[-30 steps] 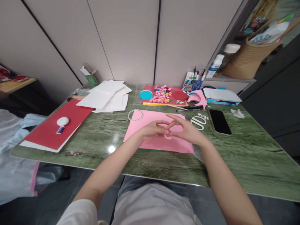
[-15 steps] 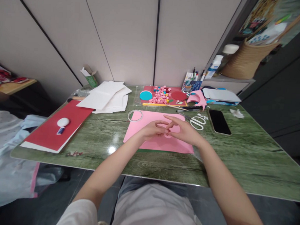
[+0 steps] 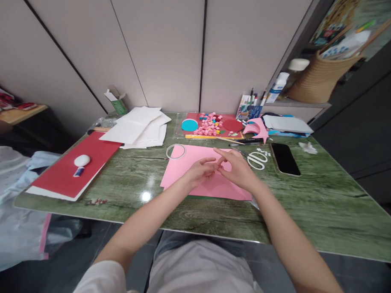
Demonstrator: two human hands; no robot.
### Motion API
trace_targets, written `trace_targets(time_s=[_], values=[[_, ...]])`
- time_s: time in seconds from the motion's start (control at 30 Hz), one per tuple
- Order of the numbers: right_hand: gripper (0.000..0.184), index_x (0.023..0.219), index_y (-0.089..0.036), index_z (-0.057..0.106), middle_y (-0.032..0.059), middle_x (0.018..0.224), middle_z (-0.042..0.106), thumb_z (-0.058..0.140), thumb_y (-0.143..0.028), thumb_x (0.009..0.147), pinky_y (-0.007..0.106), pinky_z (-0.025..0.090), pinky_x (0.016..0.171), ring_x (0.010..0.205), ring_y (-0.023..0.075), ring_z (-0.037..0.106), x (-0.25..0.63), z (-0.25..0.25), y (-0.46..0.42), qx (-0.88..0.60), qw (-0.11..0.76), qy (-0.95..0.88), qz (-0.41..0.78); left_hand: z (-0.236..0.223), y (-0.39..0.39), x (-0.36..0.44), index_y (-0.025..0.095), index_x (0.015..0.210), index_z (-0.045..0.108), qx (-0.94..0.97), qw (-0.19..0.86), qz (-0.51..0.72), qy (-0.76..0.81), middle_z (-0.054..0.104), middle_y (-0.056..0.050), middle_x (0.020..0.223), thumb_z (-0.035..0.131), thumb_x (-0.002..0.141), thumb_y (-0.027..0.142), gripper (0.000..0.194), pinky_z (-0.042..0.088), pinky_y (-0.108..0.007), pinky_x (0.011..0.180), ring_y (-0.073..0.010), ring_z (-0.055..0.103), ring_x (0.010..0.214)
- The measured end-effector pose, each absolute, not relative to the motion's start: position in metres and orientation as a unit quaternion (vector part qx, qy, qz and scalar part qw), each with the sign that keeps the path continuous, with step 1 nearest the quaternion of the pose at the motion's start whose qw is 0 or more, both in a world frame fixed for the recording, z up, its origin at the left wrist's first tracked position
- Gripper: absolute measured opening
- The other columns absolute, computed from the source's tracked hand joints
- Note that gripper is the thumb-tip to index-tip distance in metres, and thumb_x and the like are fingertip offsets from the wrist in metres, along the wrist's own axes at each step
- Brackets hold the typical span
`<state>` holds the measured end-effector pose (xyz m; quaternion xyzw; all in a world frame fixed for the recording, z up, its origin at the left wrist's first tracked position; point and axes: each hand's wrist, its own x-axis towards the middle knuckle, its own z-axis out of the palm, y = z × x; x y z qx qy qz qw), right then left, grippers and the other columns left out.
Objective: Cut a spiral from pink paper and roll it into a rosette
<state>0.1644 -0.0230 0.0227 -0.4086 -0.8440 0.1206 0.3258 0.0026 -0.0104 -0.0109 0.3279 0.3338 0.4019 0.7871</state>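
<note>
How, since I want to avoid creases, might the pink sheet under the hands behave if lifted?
The pink sheet looks thin, so it is probably light and easily bent. The white ring overlapping its far left corner would likely slide or drag.

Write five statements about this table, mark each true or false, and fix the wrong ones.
1. The left hand and right hand are close together over the pink sheet. True.
2. The phone lies left of the scissors. False: it lies right of them.
3. The tape roll overlaps the pink sheet. True.
4. The disc left of the small pink pieces is yellow. False: it is blue.
5. A white rounded object rests on the red sheet. True.
</note>
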Motion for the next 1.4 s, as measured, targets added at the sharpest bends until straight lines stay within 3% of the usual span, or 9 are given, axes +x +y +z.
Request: trace_targets(time_s=[0.27,0.4,0.57,0.9,1.07,1.4], values=[[0.064,0.130,-0.030,0.033,-0.0016,0.081,0.062,0.057,-0.016,0.072,0.038,0.040,0.084,0.082,0.0170,0.052,0.163,0.028,-0.026,-0.404,0.347,-0.828,0.176,-0.006,-0.007,-0.002,0.014,0.104,0.052,0.347,0.786,0.373,0.351,0.063,-0.006,0.081,0.071,0.057,0.014,0.051,0.034,-0.023,0.059,-0.0092,0.055,0.064],[0.067,0.132,-0.029,0.030,-0.0016,0.088,0.064,0.058,-0.018,0.072,0.038,0.037,0.091,0.092,0.0172,0.053,0.165,0.037,-0.029,-0.403,0.347,-0.818,0.221,0.001,-0.001,-0.012,0.016,0.106,0.052,0.387,0.798,0.318,0.335,0.062,-0.005,0.081,0.072,0.058,0.016,0.052,0.037,-0.025,0.066,-0.0102,0.057,0.067],[0.063,0.130,-0.029,0.035,-0.0007,0.096,0.065,0.059,-0.022,0.072,0.040,0.033,0.097,0.110,0.0196,0.048,0.167,0.041,-0.031,-0.391,0.314,-0.828,0.249,0.005,0.003,-0.020,0.017,0.103,0.054,0.455,0.795,0.255,0.310,0.062,-0.004,0.080,0.073,0.056,0.017,0.051,0.038,-0.029,0.072,-0.0105,0.058,0.069],[0.059,0.128,-0.028,0.038,-0.0008,0.098,0.067,0.059,-0.023,0.073,0.038,0.034,0.096,0.111,0.0191,0.050,0.166,0.041,-0.033,-0.368,0.267,-0.844,0.285,0.006,0.001,-0.021,0.015,0.109,0.050,0.521,0.780,0.193,0.287,0.062,-0.006,0.077,0.072,0.058,0.020,0.056,0.040,-0.030,0.071,-0.0127,0.059,0.070],[0.061,0.128,-0.028,0.039,-0.0009,0.097,0.067,0.060,-0.027,0.072,0.037,0.034,0.096,0.113,0.0197,0.048,0.163,0.042,-0.035,-0.358,0.238,-0.848,0.308,0.013,-0.002,-0.021,0.013,0.096,0.056,0.554,0.777,0.156,0.256,0.063,-0.005,0.074,0.073,0.056,0.022,0.044,0.041,-0.030,0.071,-0.0136,0.059,0.068],[0.063,0.131,-0.031,0.032,-0.0018,0.089,0.067,0.058,-0.021,0.075,0.040,0.035,0.090,0.099,0.0202,0.052,0.167,0.034,-0.028,-0.412,0.281,-0.850,0.171,-0.006,-0.005,-0.005,0.014,0.100,0.053,0.431,0.759,0.339,0.351,0.064,-0.005,0.074,0.070,0.058,0.016,0.046,0.037,-0.023,0.062,-0.0088,0.056,0.063]])
